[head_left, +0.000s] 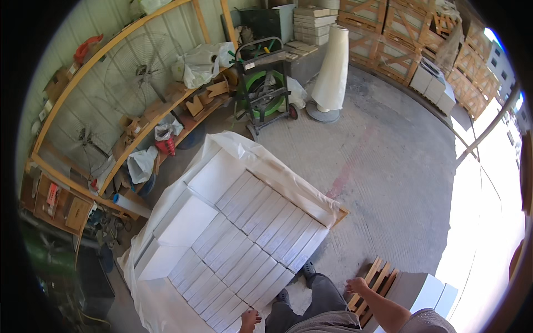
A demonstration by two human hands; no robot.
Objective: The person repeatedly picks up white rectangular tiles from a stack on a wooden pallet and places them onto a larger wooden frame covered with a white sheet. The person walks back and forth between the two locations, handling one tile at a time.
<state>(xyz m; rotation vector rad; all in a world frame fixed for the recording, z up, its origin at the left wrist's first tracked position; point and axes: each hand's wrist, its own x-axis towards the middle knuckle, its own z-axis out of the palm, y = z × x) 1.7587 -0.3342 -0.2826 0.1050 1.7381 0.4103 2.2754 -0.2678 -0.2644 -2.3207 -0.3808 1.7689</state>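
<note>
White packs look heavy and stiff, best held under both ends; the left hand beside them and right hand near the pallet appear empty, loosely open.

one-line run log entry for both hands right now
left hand: beside white boxes, contact unclear | right hand: over wooden pallet, contact unclear | white plastic sheet: along boxes' outer edges

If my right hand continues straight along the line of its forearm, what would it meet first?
The right hand would probably cross above some floor, then meet the stack of white boxes. Depth is unclear, so it might pass over their top.
</note>
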